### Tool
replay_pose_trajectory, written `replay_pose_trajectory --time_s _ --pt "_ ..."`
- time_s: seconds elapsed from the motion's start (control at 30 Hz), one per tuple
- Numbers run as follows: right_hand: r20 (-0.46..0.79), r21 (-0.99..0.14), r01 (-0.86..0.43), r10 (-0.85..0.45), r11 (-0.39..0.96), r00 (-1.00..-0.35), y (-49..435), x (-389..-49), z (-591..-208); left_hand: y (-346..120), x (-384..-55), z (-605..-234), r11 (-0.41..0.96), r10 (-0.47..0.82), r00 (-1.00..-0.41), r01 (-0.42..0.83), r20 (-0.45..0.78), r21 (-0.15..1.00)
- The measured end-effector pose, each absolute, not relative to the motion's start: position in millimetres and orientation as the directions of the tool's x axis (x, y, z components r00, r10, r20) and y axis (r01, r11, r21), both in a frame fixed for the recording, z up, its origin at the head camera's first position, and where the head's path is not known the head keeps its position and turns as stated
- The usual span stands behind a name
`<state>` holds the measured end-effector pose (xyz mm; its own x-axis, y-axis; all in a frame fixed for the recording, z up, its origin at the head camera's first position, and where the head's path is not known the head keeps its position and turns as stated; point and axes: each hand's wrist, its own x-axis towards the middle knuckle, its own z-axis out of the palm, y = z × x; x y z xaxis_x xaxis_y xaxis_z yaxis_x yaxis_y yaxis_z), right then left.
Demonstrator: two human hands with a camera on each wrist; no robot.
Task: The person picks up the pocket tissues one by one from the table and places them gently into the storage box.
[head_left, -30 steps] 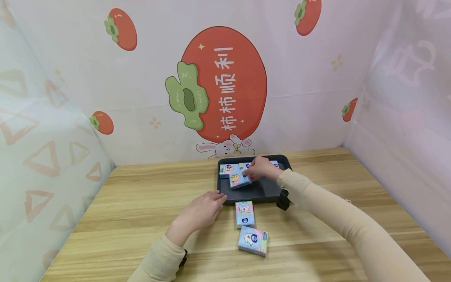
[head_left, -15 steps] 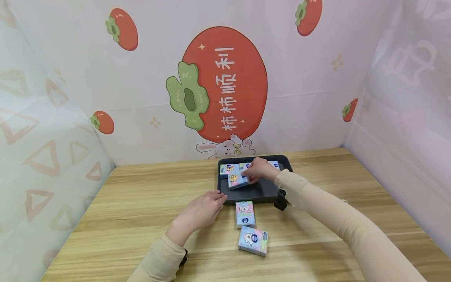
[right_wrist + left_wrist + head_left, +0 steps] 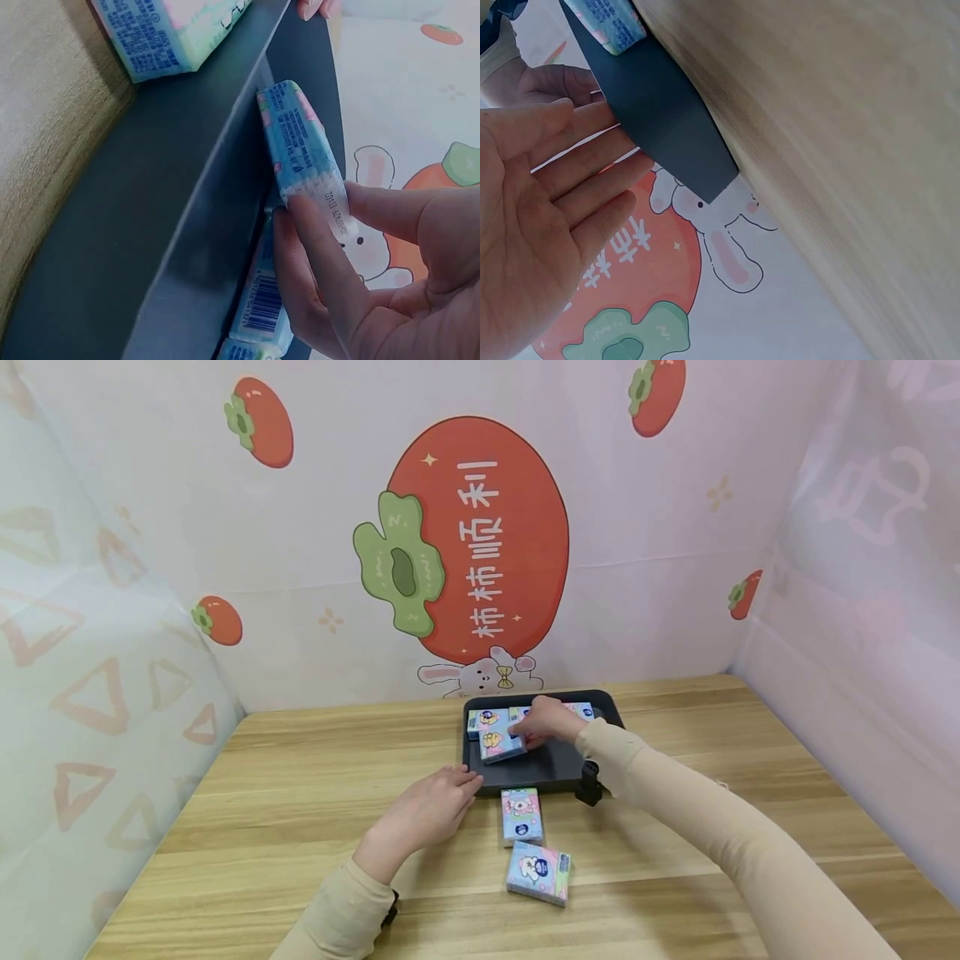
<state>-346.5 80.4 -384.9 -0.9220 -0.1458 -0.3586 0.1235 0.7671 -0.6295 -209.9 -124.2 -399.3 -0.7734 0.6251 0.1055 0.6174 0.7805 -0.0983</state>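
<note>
My right hand (image 3: 555,722) pinches a blue tissue pack (image 3: 498,746) between thumb and fingers, over the left part of the dark tray (image 3: 553,768). In the right wrist view the held tissue pack (image 3: 296,142) is tilted, with white tissue showing at the gripped end. Behind it, a row of similar tissue packs (image 3: 487,718) lies along the tray's back side, partly hidden by the hand. My left hand (image 3: 431,806) rests at the tray's front left corner. Its fingers (image 3: 592,180) are straight against the outer wall in the left wrist view.
Two more tissue packs lie on the wooden table (image 3: 315,793) in front of the tray: one (image 3: 522,816) close to its front edge, another (image 3: 540,872) nearer me, slightly turned. A printed cloth backdrop (image 3: 315,527) rises behind the table, with cloth walls at both sides.
My right hand has slid a little to the left with the tissue pack, toward the tray's left wall. The left hand and the two packs on the table have stayed put.
</note>
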Motion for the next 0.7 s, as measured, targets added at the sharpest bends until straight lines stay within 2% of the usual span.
replay_pose_trajectory --time_s 0.7 --pt "-0.401 -0.682 0.156 -0.186 0.714 -0.897 69.8 -341.9 -385.7 -125.4 -209.9 -399.8 0.779 0.627 -0.773 0.620 0.103 -0.087"
